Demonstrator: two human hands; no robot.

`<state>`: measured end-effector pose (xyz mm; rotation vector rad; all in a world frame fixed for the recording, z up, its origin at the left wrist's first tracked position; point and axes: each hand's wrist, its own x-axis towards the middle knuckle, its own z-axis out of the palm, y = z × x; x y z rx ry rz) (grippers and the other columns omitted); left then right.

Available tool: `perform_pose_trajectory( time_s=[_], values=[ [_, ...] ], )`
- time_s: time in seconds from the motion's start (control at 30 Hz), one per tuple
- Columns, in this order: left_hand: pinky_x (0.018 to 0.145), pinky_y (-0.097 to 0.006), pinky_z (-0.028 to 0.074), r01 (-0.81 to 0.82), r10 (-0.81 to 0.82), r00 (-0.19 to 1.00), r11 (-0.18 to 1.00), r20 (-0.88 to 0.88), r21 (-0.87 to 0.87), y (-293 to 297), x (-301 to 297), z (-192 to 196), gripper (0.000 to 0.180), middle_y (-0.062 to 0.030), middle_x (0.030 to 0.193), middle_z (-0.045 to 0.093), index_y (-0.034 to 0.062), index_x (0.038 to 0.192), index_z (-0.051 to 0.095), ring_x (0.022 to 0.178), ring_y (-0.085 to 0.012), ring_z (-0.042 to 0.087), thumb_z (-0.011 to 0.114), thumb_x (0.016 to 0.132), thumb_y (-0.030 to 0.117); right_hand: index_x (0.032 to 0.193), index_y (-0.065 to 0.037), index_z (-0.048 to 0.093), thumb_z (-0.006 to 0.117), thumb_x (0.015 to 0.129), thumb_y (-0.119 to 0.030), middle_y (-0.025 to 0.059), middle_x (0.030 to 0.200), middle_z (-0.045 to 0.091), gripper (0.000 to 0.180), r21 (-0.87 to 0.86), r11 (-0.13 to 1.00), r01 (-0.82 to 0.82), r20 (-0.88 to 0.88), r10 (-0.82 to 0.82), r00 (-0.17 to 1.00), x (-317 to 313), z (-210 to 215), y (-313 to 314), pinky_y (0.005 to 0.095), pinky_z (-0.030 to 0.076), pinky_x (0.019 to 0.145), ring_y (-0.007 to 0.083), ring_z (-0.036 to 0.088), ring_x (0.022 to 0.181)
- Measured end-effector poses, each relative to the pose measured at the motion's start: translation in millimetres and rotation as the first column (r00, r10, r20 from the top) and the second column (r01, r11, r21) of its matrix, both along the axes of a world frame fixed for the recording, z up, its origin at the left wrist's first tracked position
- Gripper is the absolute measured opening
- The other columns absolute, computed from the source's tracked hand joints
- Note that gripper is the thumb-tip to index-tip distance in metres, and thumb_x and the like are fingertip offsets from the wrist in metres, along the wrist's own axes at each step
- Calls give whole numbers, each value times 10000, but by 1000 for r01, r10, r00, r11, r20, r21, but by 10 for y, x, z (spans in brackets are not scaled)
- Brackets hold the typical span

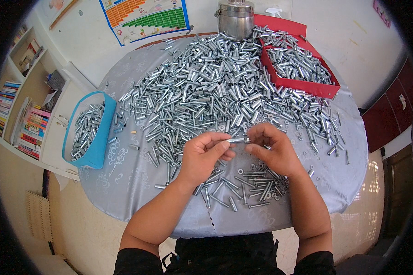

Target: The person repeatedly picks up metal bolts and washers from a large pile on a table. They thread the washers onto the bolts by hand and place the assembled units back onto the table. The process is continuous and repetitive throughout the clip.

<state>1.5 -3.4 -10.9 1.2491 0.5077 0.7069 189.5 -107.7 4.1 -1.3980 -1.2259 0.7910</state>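
Between my two hands lies a silvery sleeve anchor bolt (236, 140), held level above the table. My left hand (204, 153) pinches its left end between thumb and fingers. At the other end my right hand (273, 149) closes its thumb and fingers round the nut-like tip. A big heap of metal sleeves (206, 87) spreads just beyond my hands. Nearer to me, loose bolts (261, 185) lie between my forearms, with small nuts (276, 197) scattered among them.
A blue box (96, 151) of metal parts stands at the left edge of the round table (119, 192). At the back right is a red box (307, 89), also full of parts. A steel pot (236, 20) stands behind the heap. Bookshelves (32, 91) line the left side.
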Motion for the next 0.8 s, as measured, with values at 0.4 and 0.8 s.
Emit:
perform_pose_trajectory(
  time_s=[0.4, 0.8],
  values=[
    [706, -289, 580, 6, -6, 1000, 1000, -11, 2, -4, -2, 9, 204, -152, 979, 697, -40, 1118, 613, 808, -183, 693, 576, 937, 45, 923, 0, 663, 664, 901, -176, 35, 773, 635, 178, -107, 994, 22, 13, -20, 1000, 17, 27, -3, 259, 464, 635, 94, 576, 712],
    [701, -291, 580, 0, 0, 1000, 1000, -3, -7, -10, -3, 22, 203, -149, 976, 699, -41, 1113, 613, 793, -184, 695, 580, 931, 42, 945, 14, 661, 708, 865, -123, 39, 791, 647, 165, -44, 999, 3, -64, -6, 998, -13, 18, 8, 254, 484, 693, 94, 588, 749]
  ],
)
